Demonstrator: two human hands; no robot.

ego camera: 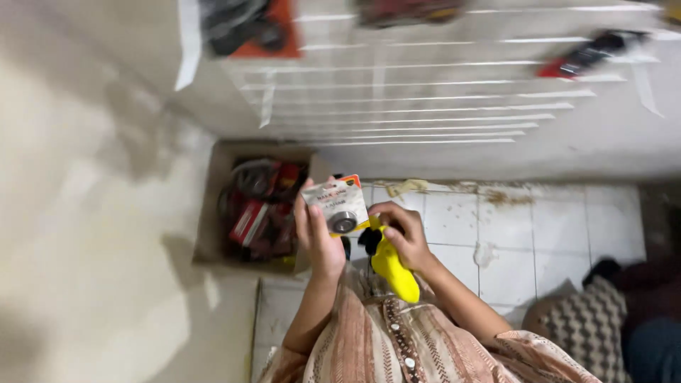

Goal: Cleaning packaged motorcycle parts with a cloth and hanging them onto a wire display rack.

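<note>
My left hand [318, 237] holds up a small flat blister pack [335, 206] with a round metal part under clear plastic and an orange corner. My right hand [402, 234] grips a yellow tool with a black tip [391, 266] just right of the pack, its yellow body pointing down toward my striped sleeves. Both hands are close together above the white tiled floor [539, 234].
An open cardboard box [213, 213] of red and black packaged items sits on the floor to the left. A white wire rack [425, 92] on the wall above carries hanging packs. A patterned cushion [585, 323] lies at lower right. A pale wall fills the left side.
</note>
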